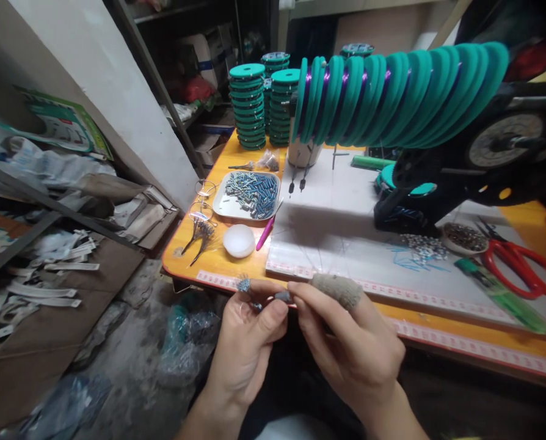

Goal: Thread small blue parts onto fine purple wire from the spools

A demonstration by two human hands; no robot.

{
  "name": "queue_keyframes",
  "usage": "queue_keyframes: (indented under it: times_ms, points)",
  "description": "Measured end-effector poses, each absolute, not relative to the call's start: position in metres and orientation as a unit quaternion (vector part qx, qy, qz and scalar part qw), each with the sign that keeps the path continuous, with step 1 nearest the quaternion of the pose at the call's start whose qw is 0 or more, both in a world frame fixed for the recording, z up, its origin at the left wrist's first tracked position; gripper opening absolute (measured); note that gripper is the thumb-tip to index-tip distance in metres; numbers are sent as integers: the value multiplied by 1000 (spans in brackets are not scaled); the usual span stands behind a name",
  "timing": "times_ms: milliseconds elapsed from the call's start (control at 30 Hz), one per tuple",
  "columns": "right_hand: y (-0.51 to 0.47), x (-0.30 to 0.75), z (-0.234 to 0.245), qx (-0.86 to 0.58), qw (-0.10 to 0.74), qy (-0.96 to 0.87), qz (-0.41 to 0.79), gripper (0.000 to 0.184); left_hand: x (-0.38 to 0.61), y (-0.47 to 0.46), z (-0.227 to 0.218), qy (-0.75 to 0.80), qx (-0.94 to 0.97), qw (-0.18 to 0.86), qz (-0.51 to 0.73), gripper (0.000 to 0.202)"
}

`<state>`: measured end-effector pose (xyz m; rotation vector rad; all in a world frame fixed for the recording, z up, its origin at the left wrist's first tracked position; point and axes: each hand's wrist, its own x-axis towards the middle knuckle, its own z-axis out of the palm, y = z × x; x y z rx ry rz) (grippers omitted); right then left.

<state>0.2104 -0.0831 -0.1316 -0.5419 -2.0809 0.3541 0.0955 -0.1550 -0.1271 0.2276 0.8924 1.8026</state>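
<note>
My left hand is closed, with a small dark grey-blue piece between thumb and fingers. Its exact kind is too small to tell. A bluish bristly tuft shows at a left finger, with a bit more of the same colour below it. My right hand meets the left in a pinch at the grey-blue piece. Whatever its fingertips grip is hidden. Grey wrapping covers part of a right finger, and thin strands rise near it. Both hands are just off the table's front edge.
A black machine carries a row of green spools. On the orange table stand a tray of small blue-grey tubes, a white bowl, a purple-handled tool, stacked spools and red-handled scissors.
</note>
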Motion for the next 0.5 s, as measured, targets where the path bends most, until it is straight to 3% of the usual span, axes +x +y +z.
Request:
queue_keyframes:
  times_ms: [233, 500]
  points:
    - [-81, 214, -135, -183, 453, -859, 156, 33, 85, -161, -142, 513, 248, 377, 730, 13]
    - [-78, 219, -128, -143, 457, -865, 152, 49, 82, -160, -137, 559, 308, 326, 697, 14]
